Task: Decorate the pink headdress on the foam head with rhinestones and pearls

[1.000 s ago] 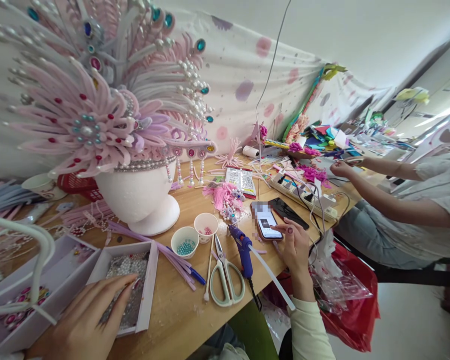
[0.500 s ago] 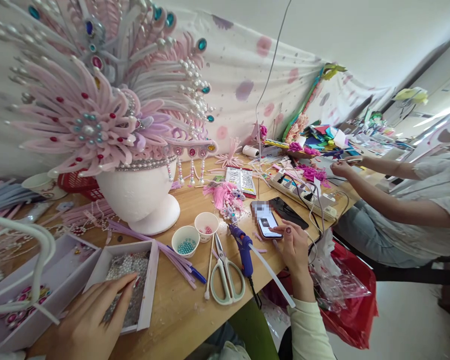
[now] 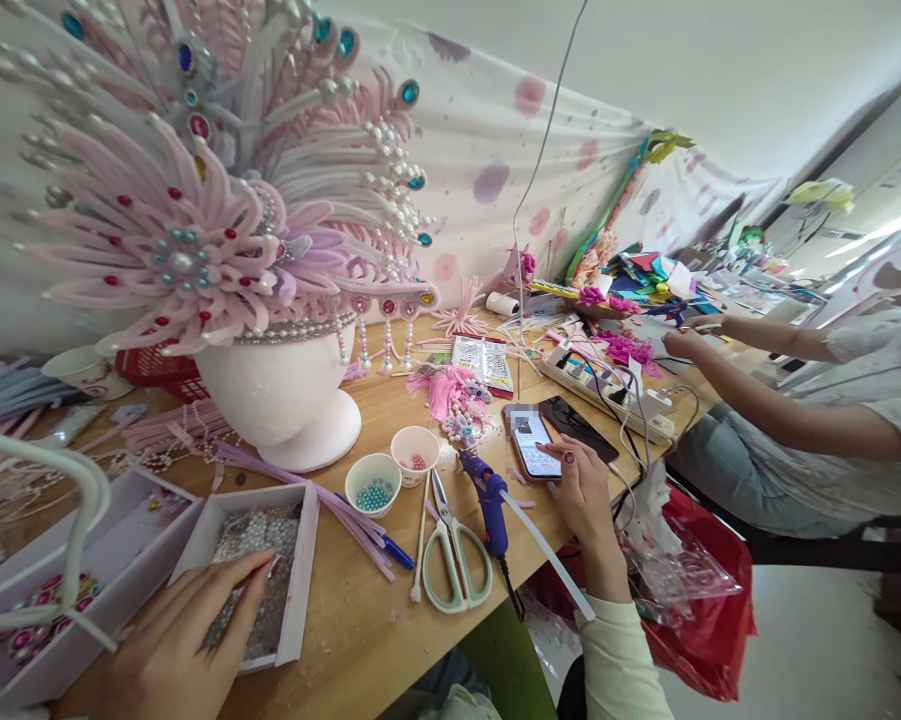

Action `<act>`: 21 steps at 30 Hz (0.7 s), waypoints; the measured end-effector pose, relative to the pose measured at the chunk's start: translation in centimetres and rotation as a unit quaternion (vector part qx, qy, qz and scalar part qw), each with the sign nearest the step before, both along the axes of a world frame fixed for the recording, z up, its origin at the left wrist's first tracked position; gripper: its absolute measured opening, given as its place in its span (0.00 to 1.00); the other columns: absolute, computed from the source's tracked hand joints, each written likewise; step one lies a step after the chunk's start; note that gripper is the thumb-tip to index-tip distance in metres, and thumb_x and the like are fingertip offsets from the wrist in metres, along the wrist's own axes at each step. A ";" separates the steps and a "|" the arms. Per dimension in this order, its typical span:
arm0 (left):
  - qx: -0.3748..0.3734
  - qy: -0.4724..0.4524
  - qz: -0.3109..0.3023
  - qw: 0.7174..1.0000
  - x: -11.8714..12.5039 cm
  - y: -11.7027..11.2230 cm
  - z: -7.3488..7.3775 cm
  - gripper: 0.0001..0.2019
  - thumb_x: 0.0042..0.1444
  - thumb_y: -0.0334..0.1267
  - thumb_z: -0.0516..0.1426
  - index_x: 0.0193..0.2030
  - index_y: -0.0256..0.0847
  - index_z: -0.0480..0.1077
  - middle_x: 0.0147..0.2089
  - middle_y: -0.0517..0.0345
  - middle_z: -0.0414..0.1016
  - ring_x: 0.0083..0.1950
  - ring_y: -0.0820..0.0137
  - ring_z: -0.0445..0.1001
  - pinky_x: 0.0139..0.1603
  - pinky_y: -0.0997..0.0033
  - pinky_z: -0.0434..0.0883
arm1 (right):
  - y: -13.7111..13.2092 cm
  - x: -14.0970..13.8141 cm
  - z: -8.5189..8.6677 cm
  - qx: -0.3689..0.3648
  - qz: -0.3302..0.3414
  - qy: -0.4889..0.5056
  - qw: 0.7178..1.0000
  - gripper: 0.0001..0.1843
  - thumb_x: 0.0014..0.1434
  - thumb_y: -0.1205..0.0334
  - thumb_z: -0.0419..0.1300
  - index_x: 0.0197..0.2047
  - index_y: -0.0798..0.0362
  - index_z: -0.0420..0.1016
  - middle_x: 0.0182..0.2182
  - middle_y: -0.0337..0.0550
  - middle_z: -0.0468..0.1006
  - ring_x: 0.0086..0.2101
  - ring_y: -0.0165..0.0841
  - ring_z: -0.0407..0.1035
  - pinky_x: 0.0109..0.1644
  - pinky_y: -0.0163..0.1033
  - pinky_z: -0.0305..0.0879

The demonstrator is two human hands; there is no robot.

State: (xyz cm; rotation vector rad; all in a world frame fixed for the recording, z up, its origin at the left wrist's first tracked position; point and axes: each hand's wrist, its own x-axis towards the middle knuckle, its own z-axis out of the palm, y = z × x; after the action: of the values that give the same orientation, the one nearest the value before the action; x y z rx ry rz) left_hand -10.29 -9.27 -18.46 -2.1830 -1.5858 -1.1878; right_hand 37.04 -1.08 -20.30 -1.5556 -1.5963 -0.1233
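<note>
My left hand (image 3: pixel 172 620) hovers over a white box (image 3: pixel 309 560) of clear and pearly beads (image 3: pixel 259 530). Its thumb and forefinger tips meet in a pinch, and whatever they hold is too small to make out. My right hand (image 3: pixel 585 490) has its forefinger stretched onto the screen of a phone (image 3: pixel 529 440), which lies on the table. A keyboard shows on the lit screen. Just left of this hand lie a blue glue gun (image 3: pixel 491 500) with a glue stick in it and white-handled scissors (image 3: pixel 456 565).
A pink beaded headdress (image 3: pixel 172 250) sits on a white foam head (image 3: pixel 277 400). Cups of blue beads (image 3: pixel 373 495) and pink beads (image 3: pixel 418 462) stand before it. A power strip (image 3: pixel 607 400) with cables lies beyond the phone. At right, a co-worker's hands (image 3: pixel 686 335) work.
The phone screen has switched to a view with a keyboard. My right hand has shifted slightly up and left on it. My left hand stays in its pinch over the beads.
</note>
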 end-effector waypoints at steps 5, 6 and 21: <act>-0.011 -0.007 -0.002 1.000 0.0 0.0 -0.2 0.14 0.69 0.52 0.57 0.47 0.49 0.79 0.41 0.57 0.87 0.41 0.61 0.84 0.50 0.63 0.78 | 0.5 -0.1 0.0 -0.015 0.012 -0.010 1.000 0.30 0.76 0.47 0.41 0.43 0.46 0.84 0.43 0.48 0.86 0.55 0.48 0.74 0.60 0.57 0.62; -0.012 -0.010 0.001 1.000 0.0 0.0 -0.3 0.14 0.69 0.52 0.57 0.47 0.49 0.80 0.41 0.57 0.87 0.41 0.61 0.84 0.50 0.63 0.78 | 0.6 -0.2 -0.1 -0.017 0.012 -0.011 1.000 0.30 0.76 0.47 0.41 0.43 0.46 0.84 0.43 0.48 0.86 0.55 0.48 0.74 0.60 0.57 0.62; -0.016 -0.003 -0.012 1.000 -0.1 -0.2 -0.4 0.11 0.70 0.48 0.58 0.49 0.50 0.79 0.42 0.58 0.86 0.43 0.62 0.84 0.52 0.64 0.78 | 0.8 -0.6 0.4 -0.030 0.015 -0.011 0.999 0.28 0.75 0.47 0.42 0.45 0.46 0.83 0.46 0.49 0.85 0.57 0.50 0.72 0.59 0.57 0.59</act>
State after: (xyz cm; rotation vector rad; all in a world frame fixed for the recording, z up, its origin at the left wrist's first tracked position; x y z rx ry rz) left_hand -10.42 -9.46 -18.81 -2.2265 -1.5947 -1.1865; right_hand 36.45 -0.27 -19.95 -1.5800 -1.6525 -0.0769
